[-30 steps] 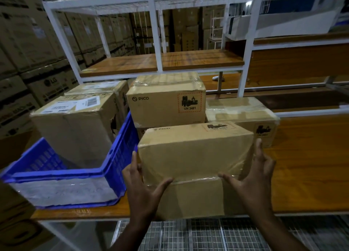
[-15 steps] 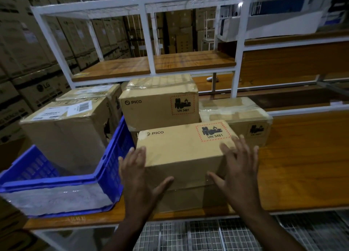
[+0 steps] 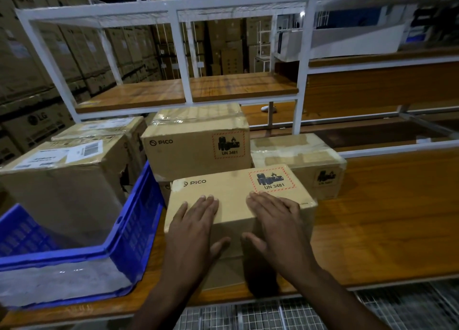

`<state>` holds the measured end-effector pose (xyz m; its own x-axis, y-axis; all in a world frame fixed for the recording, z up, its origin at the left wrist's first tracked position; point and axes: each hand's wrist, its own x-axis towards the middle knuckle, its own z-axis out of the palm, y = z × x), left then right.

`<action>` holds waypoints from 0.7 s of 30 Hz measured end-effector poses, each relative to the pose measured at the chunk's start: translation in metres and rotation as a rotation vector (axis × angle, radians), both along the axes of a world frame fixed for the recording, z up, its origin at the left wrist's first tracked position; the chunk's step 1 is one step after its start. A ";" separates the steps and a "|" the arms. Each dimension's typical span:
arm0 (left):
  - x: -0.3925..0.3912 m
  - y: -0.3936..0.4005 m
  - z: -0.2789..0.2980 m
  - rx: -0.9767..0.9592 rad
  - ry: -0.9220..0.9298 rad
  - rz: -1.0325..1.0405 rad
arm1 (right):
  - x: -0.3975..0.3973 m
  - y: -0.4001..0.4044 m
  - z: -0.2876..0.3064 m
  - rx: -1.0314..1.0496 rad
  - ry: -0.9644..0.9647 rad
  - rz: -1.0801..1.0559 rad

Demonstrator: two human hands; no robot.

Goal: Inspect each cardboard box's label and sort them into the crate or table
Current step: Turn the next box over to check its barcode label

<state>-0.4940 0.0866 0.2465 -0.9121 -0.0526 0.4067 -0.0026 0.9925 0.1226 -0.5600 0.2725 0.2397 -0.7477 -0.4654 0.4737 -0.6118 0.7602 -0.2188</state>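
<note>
both hands lie flat on top of the front box on the table, left hand and right hand with fingers straight, thumbs down its near side, just beside the blue crate

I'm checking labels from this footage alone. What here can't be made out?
- Head view: white shipping label on the box in the blue crate: print too small and blurred.
- Rear crate box: mostly hidden by the front one.
- Right box's hazard mark: dim, number unclear.
- Front PICO box: near face covered by the left hand and right hand.
- Box under the upper PICO box: almost fully hidden.
</note>
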 end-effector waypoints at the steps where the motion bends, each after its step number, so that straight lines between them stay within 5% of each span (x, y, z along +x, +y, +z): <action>1: -0.002 -0.001 -0.001 -0.014 0.004 -0.005 | -0.001 -0.001 0.000 -0.013 -0.007 -0.003; 21: -0.003 -0.011 -0.003 -0.021 0.033 0.023 | -0.012 0.000 -0.002 0.011 0.021 -0.062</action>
